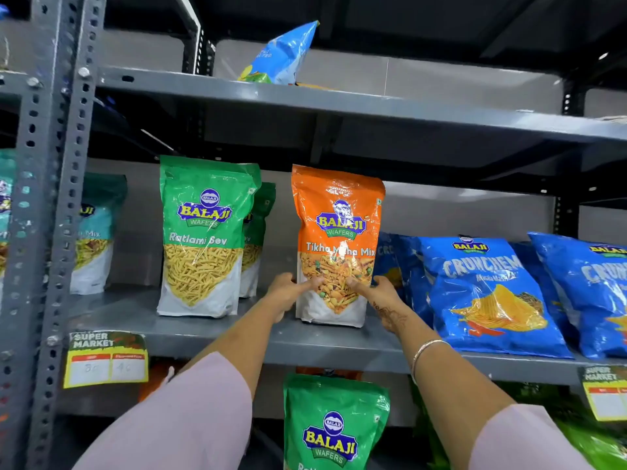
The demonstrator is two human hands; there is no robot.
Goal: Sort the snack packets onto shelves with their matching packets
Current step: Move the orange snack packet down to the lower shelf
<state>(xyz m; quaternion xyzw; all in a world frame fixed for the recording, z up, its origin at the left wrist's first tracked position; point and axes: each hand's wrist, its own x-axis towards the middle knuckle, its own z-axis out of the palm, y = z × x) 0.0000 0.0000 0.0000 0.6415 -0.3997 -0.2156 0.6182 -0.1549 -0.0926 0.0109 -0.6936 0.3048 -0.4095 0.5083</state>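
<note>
Both hands are gripping the orange Tikha Mitha Mix packet [336, 239] at its lower part: the left hand [288, 293] is closing on its left edge, and the right hand [376, 293] is closing on its right edge, with the thumbs pressing on the clear window at the front. The packet is standing upright on the middle shelf [210, 330], its bottom touching the shelf surface. On its left, a little apart, a green Ratlami Sev packet [203, 235] is standing upright with a second green packet [258, 239] just behind it, and farther left a teal mix packet [96, 232] is standing near the slotted post [51, 198]. On the right side, blue Crunchem bags [485, 293] are leaning backward, the nearest one just beside the orange packet. On the shelf above, one light blue bag [285, 56] is leaning alone. Below, another green Balaji packet [334, 425] is standing on the lower level. A yellow price tag [105, 359] is hanging on the front edge of the middle shelf.
</note>
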